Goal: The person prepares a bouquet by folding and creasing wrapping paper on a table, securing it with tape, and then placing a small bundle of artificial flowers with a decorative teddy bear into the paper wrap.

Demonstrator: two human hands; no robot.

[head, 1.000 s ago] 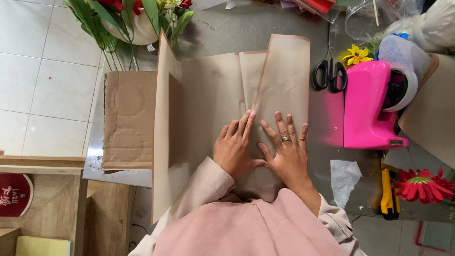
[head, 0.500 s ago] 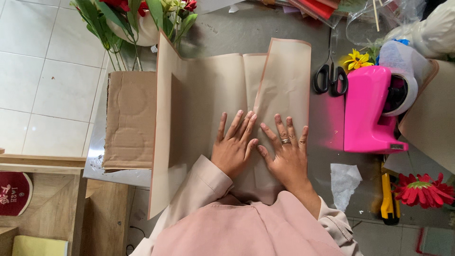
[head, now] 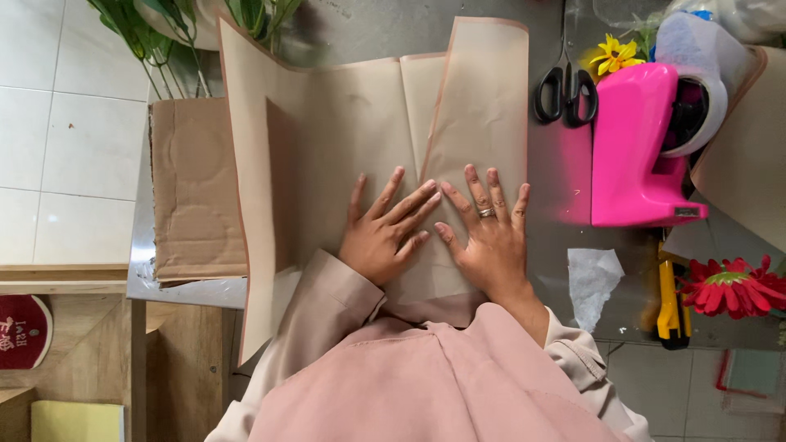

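Both your hands are flat on the brown wrapping paper, palms down, fingers spread wide, gripping nothing. Your left hand sits on the main sheet just left of the folded flap; its fingers point up and to the right, away from you, tips almost meeting the right hand's index finger. Your right hand, with a ring on it, presses the lower end of the flap, fingers pointing away from you. The paper lies on the grey worktop directly in front of you. Its long axis runs left to right across the view, and the left edge overhangs the worktop and stands up a bit. The flap is a narrower strip with its long axis running away from you, top end reaching the far side of the view. A crease line runs along the flap's left edge between your two hands. Left of the paper, partly under it, is a flat cardboard piece. To the right, well apart from the paper: black scissors, a pink tape dispenser, a yellow utility knife, a white paper scrap, a red artificial flower. Green stems sit at the far left corner.
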